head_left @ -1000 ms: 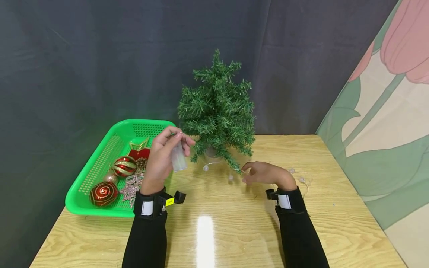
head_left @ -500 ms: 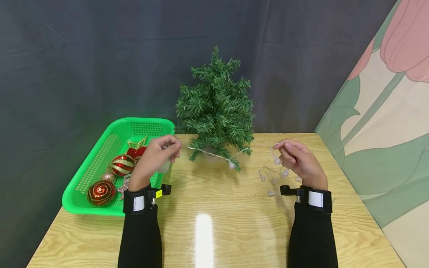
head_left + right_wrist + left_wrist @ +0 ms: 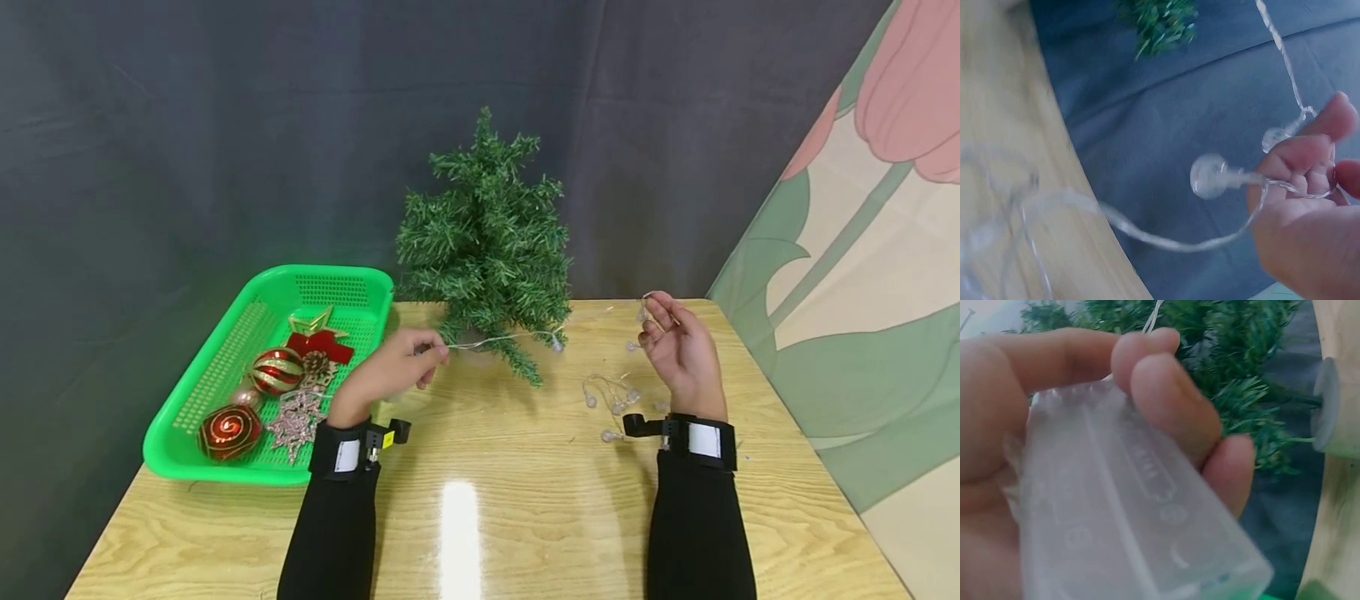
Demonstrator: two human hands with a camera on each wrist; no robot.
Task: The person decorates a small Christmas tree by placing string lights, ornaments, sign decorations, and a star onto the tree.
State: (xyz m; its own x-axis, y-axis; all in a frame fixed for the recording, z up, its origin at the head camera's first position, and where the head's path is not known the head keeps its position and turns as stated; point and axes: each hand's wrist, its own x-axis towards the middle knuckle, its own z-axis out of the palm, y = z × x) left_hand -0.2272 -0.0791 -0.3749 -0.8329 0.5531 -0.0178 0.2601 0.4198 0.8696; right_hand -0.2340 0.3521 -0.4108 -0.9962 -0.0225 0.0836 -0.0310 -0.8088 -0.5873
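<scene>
Fingers and thumb of my left hand (image 3: 393, 368) hold a translucent battery box (image 3: 1116, 512), with a thin wire leaving it past the fingertips. In the head view this hand hides most of the box. Across the front of a small artificial Christmas tree (image 3: 483, 242) runs the clear wire of a string light (image 3: 510, 337), with a round bulb (image 3: 557, 343) hanging on it. To the tree's right, my right hand (image 3: 681, 358) holds the wire between curled fingers. Two clear bulbs, one a round bulb (image 3: 1207, 177), dangle beside those fingers in the right wrist view.
A green basket (image 3: 225, 477) at left contains a red ball (image 3: 230, 432), a striped ball (image 3: 277, 371), a glittery snowflake (image 3: 295, 427) and other ornaments. More bulbs (image 3: 607, 436) of the string lie on the wooden table (image 3: 525, 517). Dark cloth (image 3: 225, 150) hangs behind.
My right hand has gone from the tree's base out to the right and up, drawing the wire out. My left hand swung left, then back right, still holding the battery box.
</scene>
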